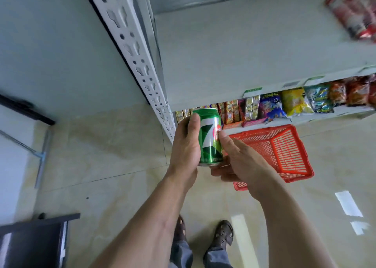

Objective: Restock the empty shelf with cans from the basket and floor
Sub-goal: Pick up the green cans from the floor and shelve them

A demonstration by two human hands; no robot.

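The left hand [186, 145] grips an upright green can [209, 137] before the bare shelf [254, 50], the right hand [238, 158] cupping its base with loose fingers, above an empty red basket [284, 152].

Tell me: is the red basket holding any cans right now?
No. The red basket on the floor shows only bare mesh; the one green can is in hand.
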